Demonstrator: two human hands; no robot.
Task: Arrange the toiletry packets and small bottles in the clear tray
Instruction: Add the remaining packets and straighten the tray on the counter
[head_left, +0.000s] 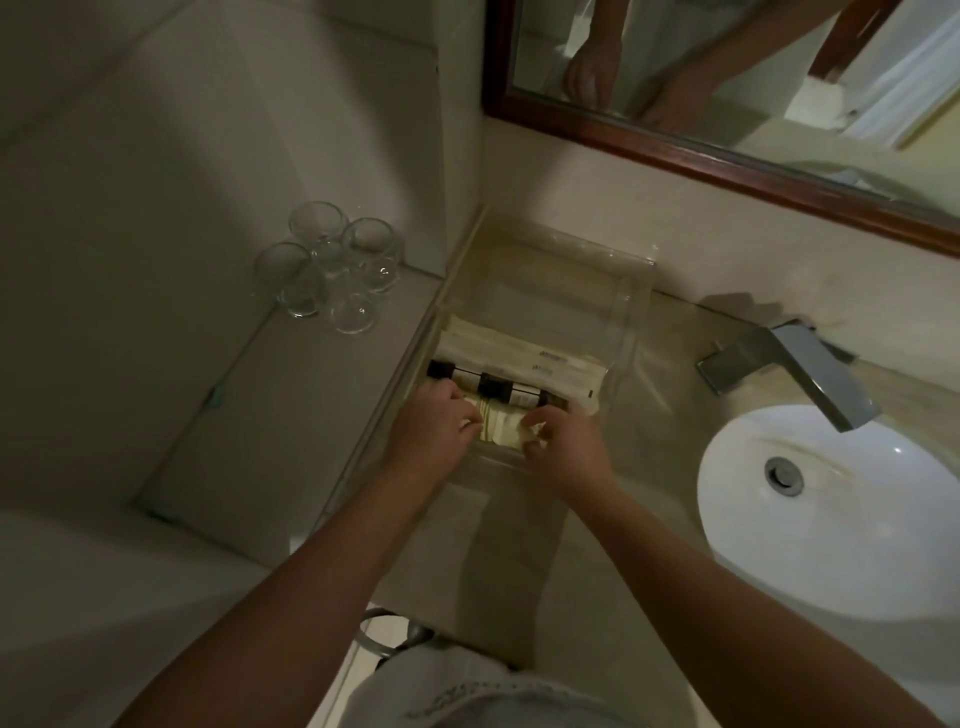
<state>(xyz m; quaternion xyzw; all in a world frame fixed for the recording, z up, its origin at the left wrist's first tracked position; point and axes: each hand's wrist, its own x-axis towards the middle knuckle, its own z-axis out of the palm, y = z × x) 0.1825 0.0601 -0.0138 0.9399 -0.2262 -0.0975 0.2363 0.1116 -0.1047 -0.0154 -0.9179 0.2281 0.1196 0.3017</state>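
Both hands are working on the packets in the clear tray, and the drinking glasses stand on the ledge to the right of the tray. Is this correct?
Not quite. The head view shows the glasses left of the clear tray, not right. Both the left hand and right hand do work on the packets.

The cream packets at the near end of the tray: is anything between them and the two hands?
Nothing visible. The left hand and right hand are already on the cream packets inside the clear tray. The small bottles lie just beyond, not between.
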